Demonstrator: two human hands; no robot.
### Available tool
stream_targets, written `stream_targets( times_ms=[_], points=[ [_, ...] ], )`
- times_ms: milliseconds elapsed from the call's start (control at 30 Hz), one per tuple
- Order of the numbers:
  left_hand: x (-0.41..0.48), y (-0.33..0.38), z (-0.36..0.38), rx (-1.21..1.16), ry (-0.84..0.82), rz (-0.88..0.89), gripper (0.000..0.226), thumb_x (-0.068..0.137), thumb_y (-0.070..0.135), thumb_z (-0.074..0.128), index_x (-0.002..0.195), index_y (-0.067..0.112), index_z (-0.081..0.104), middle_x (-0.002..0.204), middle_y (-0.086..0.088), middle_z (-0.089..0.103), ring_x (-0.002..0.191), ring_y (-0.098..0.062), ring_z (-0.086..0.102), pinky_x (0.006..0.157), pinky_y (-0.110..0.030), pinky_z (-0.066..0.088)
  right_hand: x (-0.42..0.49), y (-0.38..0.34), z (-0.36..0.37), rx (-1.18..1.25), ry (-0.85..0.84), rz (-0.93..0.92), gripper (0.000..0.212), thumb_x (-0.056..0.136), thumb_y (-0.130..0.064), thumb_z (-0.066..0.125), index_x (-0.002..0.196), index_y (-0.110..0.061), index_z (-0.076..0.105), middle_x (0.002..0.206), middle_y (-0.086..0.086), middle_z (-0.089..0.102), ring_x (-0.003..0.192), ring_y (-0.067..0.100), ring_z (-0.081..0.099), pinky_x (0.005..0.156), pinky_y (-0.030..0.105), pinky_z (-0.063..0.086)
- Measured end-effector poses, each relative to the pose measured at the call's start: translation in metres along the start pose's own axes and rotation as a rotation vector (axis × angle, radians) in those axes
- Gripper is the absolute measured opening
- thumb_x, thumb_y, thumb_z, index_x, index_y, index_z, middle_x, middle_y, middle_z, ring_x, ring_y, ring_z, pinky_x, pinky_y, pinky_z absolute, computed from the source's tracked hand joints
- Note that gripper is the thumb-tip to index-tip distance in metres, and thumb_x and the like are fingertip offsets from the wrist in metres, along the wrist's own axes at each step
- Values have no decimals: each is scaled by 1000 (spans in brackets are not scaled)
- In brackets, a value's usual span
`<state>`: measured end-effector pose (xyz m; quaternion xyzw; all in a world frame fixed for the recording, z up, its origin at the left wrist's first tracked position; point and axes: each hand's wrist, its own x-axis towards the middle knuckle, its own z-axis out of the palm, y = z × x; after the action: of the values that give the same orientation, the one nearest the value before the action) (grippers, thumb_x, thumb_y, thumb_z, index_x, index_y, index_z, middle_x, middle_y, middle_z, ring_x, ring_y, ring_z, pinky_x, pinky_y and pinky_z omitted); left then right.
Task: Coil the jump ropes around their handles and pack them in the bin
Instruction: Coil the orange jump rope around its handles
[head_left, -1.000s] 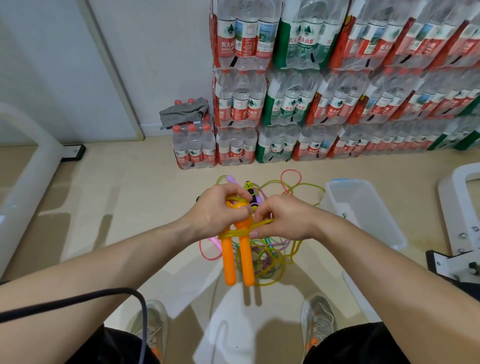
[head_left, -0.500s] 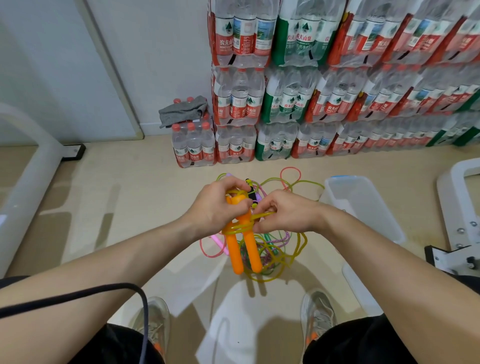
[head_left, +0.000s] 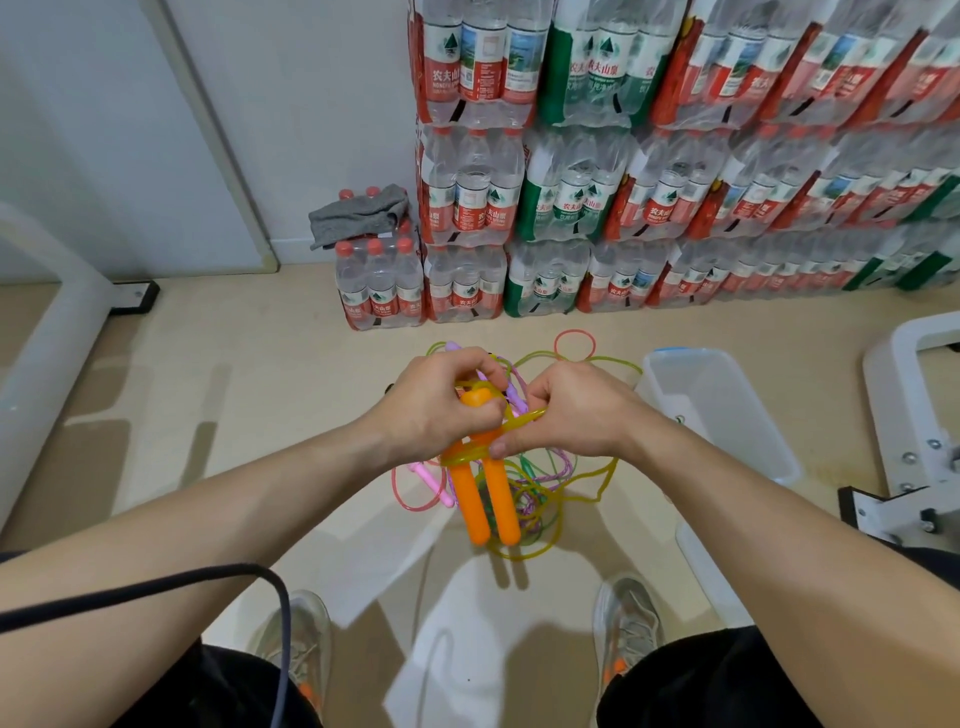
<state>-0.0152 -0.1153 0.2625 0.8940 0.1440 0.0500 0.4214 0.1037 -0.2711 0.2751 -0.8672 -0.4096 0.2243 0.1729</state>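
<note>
bare floor lies open to the left of the hands. just right of the right hand stands the clear bin, and stacked water bottle packs wall off the far side. the two orange handles hang side by side, long axis running toward the person, free ends lowest. the left hand grips their upper ends, fingers curled round them. the right hand pinches the yellow rope, which crosses the handles just below the left hand. more ropes lie tangled on the floor under both hands.
</note>
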Motion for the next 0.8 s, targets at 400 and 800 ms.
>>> stream_targets(
  times_ms=[400, 800],
  points=[
    [-4, 4, -1, 130, -89, -212, 46, 74, 49, 38, 86, 14, 65, 82, -7, 68, 81, -23, 62, 77, -45, 53, 2, -2, 10, 127, 40, -132, 70, 44, -77, 77, 56, -18, 42, 54, -8, 41, 54, 14, 40, 54, 33, 31],
    [0, 20, -8, -90, -95, -234, 44, 86, 44, 64, 81, 0, 64, 68, -16, 63, 44, -18, 54, 44, -31, 49, -1, 1, -1, 494, 43, -73, 48, 61, -54, 89, 65, -17, 60, 56, -6, 54, 51, 4, 47, 54, 26, 36]
  ],
)
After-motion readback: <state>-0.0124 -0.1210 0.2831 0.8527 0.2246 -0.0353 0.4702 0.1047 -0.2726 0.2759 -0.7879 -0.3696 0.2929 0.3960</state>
